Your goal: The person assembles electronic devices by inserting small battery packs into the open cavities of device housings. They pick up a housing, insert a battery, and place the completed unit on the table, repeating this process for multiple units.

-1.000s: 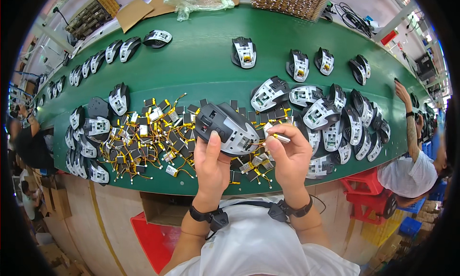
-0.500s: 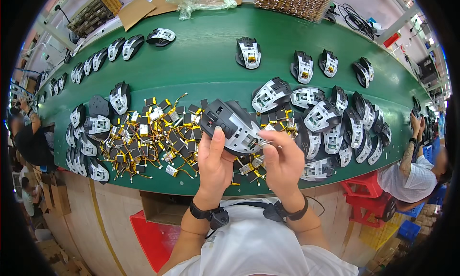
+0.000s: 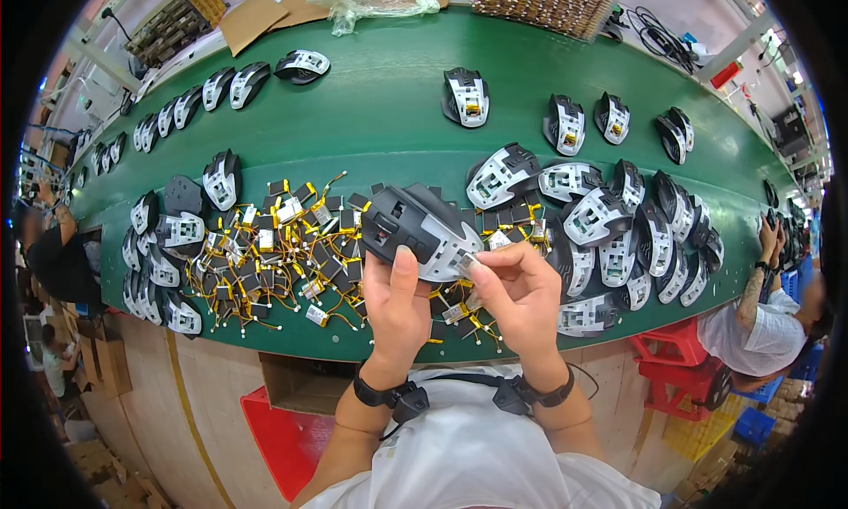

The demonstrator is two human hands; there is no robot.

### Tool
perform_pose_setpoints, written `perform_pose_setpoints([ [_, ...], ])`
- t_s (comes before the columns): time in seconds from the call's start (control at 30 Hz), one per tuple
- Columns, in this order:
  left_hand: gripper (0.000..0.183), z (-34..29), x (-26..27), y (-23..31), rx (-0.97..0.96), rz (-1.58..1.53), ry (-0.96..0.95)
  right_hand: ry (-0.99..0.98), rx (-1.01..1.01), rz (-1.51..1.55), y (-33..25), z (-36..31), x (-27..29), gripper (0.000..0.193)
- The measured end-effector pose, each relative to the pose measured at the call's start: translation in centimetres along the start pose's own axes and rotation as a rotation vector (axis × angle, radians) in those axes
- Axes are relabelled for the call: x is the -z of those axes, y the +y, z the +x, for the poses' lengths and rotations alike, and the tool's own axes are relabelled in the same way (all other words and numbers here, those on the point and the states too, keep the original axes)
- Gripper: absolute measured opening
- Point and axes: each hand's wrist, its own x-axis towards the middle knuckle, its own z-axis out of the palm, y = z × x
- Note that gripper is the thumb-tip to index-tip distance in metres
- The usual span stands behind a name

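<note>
Two bare hands are up close before me: my left hand [image 3: 395,297] grips a coverless computer mouse [image 3: 415,231] from below, thumb over its black shell, and my right hand [image 3: 521,299] pinches a small silvery piece [image 3: 465,263] against the pale end; I cannot tell whether that is a battery. The mouse is held over the near part of the worktop [image 3: 371,112]. I judge it light and stiff, its smooth plastic slightly slippery, so I'd hold it by the broad sides; the open slots look fragile and want only fingertips. Just beyond spreads a loose heap of batteries [image 3: 329,269] with thin wires, easily snagged; to my right sits a crowd of mice [image 3: 616,257], and farther across, a line of spaced-out mice [image 3: 465,101].
</note>
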Motion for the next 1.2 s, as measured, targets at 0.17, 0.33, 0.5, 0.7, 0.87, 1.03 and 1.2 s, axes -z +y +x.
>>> perform_pose_setpoints([
  [0.17, 0.042, -0.1, 0.1, -0.1, -0.026, 0.117, -0.035, 0.096, 0.179, -0.171, 0.2, 0.1, -0.5, 0.012],
  [0.33, 0.042, -0.6, -0.3, -0.4, -0.006, 0.085, -0.001, 0.084, 0.212, -0.158, 0.1, 0.2, -0.1, 0.013],
  [0.5, 0.041, 0.5, 0.0, 0.8, 0.199, -0.11, 0.009, -0.151, 0.355, -0.417, -0.5, 0.3, 1.8, 0.031],
  [0.7, 0.039, 0.6, 0.6, 1.0, 0.206, -0.089, -0.021, -0.153, 0.408, -0.48, -0.7, 0.2, 1.9, 0.026],
  [0.87, 0.038, 0.7, 0.4, 1.4, 0.242, -0.058, -0.033, -0.133, 0.519, -0.515, -0.3, 0.5, 2.0, 0.022],
  [1.03, 0.039, 0.5, 0.0, 1.4, 0.281, -0.011, -0.019, 0.011, 0.557, -0.621, -0.3, -0.5, 0.5, 0.017],
  [1.2, 0.039, 0.1, -0.5, 0.6, 0.278, 0.021, 0.012, 0.034, 0.561, -0.649, -0.4, -0.5, 0.6, 0.018],
])
